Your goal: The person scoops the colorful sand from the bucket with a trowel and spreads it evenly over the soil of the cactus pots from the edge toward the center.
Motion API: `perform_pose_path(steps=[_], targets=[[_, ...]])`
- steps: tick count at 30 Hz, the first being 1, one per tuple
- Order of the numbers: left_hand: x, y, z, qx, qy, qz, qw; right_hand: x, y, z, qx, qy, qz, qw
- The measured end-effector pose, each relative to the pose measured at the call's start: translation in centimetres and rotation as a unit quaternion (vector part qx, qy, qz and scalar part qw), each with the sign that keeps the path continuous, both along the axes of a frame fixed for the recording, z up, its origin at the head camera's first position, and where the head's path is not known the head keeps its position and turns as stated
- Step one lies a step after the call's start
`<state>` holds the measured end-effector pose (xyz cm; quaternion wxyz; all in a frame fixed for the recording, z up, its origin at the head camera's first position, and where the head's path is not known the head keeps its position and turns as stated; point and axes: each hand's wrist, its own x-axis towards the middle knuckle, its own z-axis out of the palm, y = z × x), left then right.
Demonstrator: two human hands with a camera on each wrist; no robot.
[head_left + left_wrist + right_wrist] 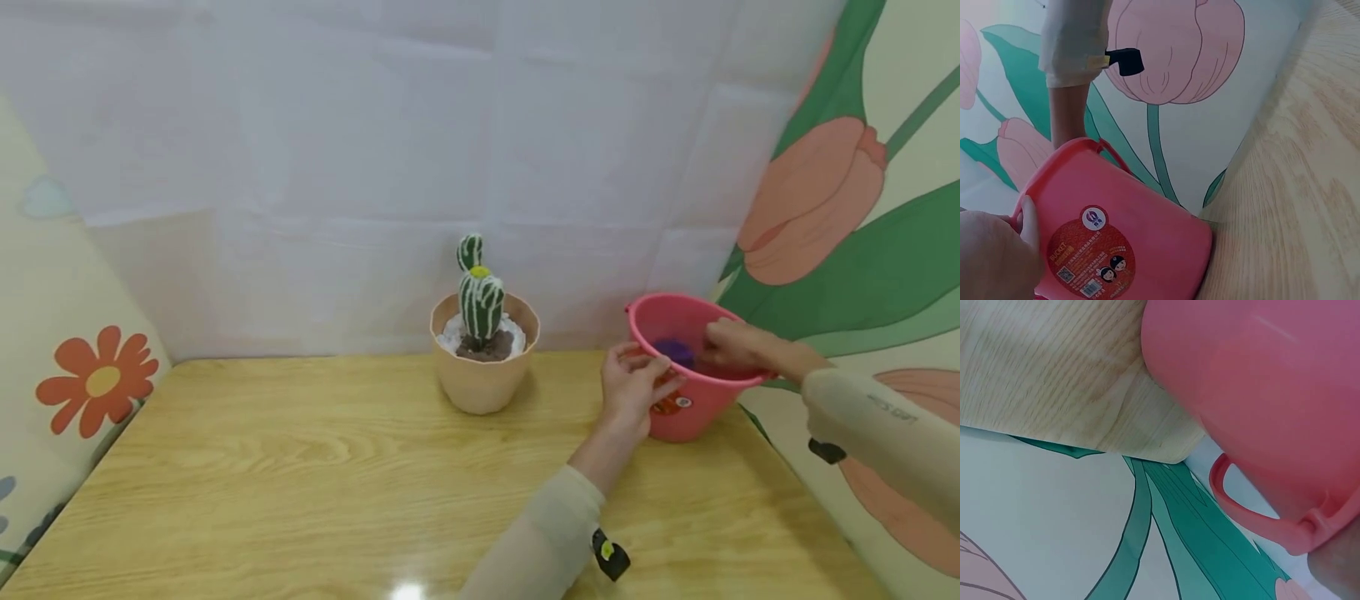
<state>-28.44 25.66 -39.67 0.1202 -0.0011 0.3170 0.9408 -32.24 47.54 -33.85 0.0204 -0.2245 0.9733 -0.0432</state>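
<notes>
A pink plastic bucket [686,412] with a red sticker [1092,253] stands at the right end of the table, tilted a little toward me. My left hand [628,385] grips its near-left rim, with a finger lying along the outer wall in the left wrist view. Over the opposite rim, my right hand [731,343] reaches down inside the bucket, its fingertips hidden there. Beside it in the bucket shows a purple thing [673,352], mostly covered by the near wall. The bucket's pink handle [1254,522] hangs at the rim in the right wrist view.
A knitted green cactus [480,304] sits in a beige pot [482,387] at the table's back edge, left of the bucket. White sheeting [337,167] hangs behind the wooden table [300,483]. A flower-painted wall [885,292] borders the right side.
</notes>
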Motion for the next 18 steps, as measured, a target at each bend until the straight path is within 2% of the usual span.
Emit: perform_pose_path(steps=[3, 8, 12, 15, 18], targets=[[0.42, -0.13, 0.43, -0.01, -0.016, 0.003, 0.9998, 0.01, -0.05, -0.01, -0.021, -0.014, -0.002, 0.9997], [0.62, -0.14, 0.39, 0.008, -0.023, 0.004, 0.9997, 0.04, -0.07, 0.07, -0.057, -0.024, -0.003, 0.9981], [0.5, -0.24, 0.27, 0.019, -0.028, 0.004, 0.9994, 0.06, -0.21, 0.32, -0.086, -0.054, -0.019, 0.9946], [0.54, -0.32, 0.25, 0.013, -0.035, 0.0, 0.9993, 0.16, -0.25, 0.51, -0.1, -0.082, -0.037, 0.9909], [0.62, -0.33, 0.2, 0.01, -0.038, -0.005, 0.9992, 0.37, -0.22, 0.78, -0.102, -0.095, -0.037, 0.9896]])
